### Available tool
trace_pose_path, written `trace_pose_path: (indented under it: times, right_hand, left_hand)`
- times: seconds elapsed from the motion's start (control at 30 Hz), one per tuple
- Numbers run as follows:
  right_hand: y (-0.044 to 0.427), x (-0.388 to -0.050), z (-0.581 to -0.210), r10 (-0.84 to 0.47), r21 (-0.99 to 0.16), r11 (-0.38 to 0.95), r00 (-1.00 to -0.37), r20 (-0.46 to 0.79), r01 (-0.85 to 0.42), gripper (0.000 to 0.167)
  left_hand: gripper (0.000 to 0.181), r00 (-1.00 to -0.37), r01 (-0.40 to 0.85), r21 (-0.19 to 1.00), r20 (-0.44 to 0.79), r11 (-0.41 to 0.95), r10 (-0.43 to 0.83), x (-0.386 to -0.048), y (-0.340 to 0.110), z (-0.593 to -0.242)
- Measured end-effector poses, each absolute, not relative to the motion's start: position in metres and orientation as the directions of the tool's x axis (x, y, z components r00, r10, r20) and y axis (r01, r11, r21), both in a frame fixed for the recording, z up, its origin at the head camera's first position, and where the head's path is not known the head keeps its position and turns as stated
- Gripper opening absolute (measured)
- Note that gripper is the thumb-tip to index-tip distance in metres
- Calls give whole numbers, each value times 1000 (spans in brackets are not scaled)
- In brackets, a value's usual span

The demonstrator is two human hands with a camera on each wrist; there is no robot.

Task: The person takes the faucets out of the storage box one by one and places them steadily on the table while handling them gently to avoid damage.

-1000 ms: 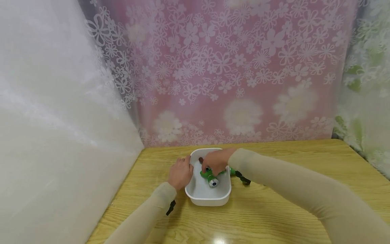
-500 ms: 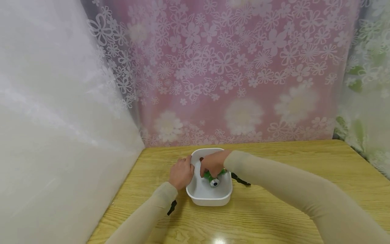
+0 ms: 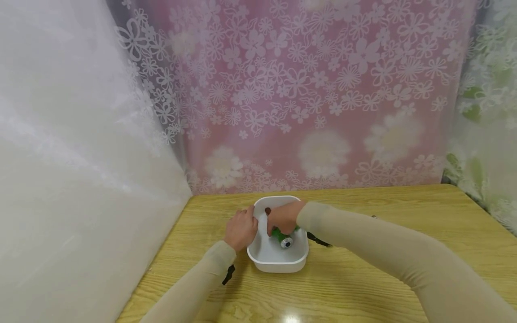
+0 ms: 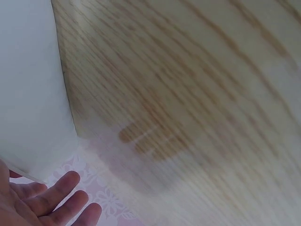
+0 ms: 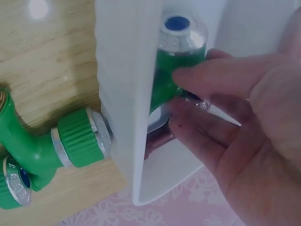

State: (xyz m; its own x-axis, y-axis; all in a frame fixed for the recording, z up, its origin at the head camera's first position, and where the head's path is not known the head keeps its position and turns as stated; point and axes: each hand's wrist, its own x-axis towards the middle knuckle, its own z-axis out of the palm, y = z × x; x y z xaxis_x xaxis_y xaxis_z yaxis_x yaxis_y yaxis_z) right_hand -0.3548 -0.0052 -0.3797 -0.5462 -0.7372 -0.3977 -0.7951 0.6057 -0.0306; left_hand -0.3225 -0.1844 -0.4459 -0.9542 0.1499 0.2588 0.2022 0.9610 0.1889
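A white bin (image 3: pixel 278 263) stands on the table. My left hand (image 3: pixel 241 228) holds its left rim; in the left wrist view several fingers of that hand (image 4: pixel 37 202) extend loosely beyond the bin wall (image 4: pixel 28 84). Inside the bin, my right hand (image 3: pixel 286 217) grips a green fitting with a silver end (image 3: pixel 286 242). Up close in the right wrist view, the right hand (image 5: pixel 254 103) has its thumb against the green fitting (image 5: pixel 181 59), whose silver end has a blue opening; its lower part is partly hidden by the fingers.
A brown piece (image 3: pixel 268 211) lies in the bin's far left part. Green fittings with silver rings (image 5: pixel 82 136) lie outside, against the bin wall in the right wrist view. A small object (image 3: pixel 374 217) lies on the table beyond the right sleeve. Floral curtains (image 3: pixel 323 98) hang behind.
Over the last second my right hand has sunk slightly lower over the green fitting, now covering more of it, and the silver end has shifted a little right. My left hand has stayed at the rim.
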Motion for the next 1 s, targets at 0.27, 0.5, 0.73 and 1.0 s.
trace_pose_path:
  times: [0.27,0.5,0.73,1.0]
  right_hand:
    - [-6,-351,-382,-735,-27,604,-543,-407,-797,56]
    - [-4,-356,-391,-723,-39,616,-546,-423,-787,56]
    - [-2,-353,-391,-725,-63,628,-554,-409,-776,51]
    - [-3,-350,-388,-721,-68,635,-559,-408,-770,45]
  left_hand:
    - [42,-959,182,185,251,966,132,-322,-183,-442]
    - [41,-954,187,160,264,969,141,-324,-183,-444]
    - [41,-956,184,159,257,970,139,-324,-183,-445]
    - [44,-955,196,180,260,964,145,-325,-184,-446]
